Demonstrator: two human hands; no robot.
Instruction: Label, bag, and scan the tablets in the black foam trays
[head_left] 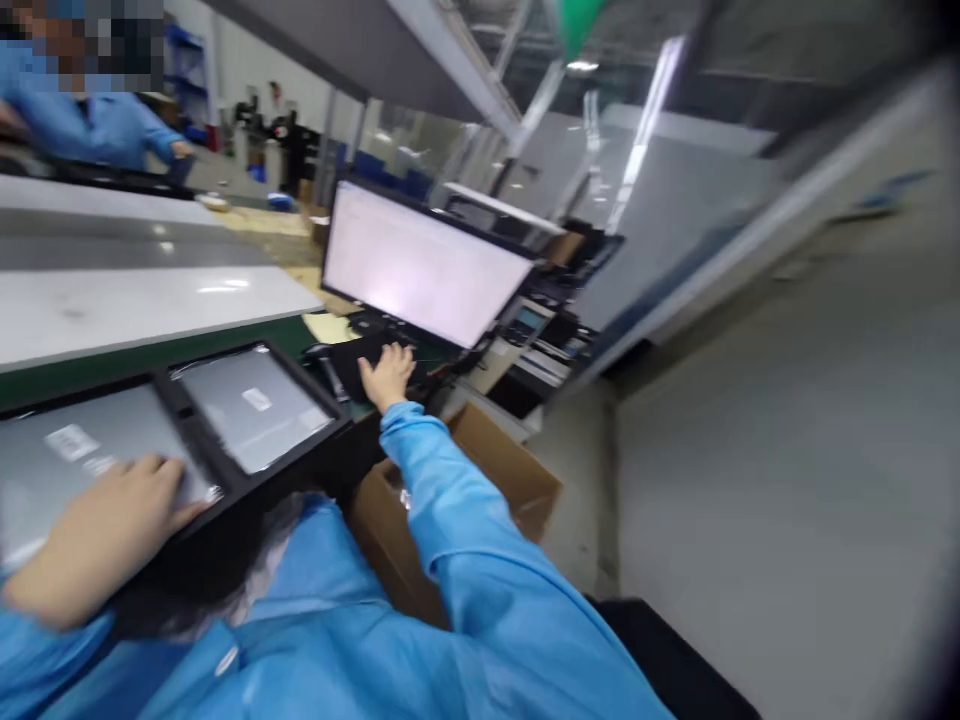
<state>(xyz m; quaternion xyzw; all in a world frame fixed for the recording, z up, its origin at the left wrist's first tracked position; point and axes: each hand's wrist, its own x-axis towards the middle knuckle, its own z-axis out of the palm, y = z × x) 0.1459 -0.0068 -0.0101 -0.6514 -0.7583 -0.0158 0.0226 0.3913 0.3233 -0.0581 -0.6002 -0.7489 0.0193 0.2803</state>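
Observation:
My left hand [120,515] lies over the near edge of a silver panel [120,425] with white labels, fingers together and thumb apart. That panel is set in a black tray [199,430]. Beside it in the same tray sits a second silver panel [251,405] in clear film, also labelled. My right arm reaches forward, and my right hand [388,376] is spread over a black pad [356,365] below the monitor [424,265]. Whether anything is under its palm is hidden. A black handheld device, perhaps a scanner [328,372], lies just left of the pad.
An open cardboard box [506,475] stands below my right arm. A white board [135,310] spans the bench behind the tray. Across from me is a person in a blue jacket [97,130]. Stacked equipment [544,350] is right of the monitor, near a grey wall.

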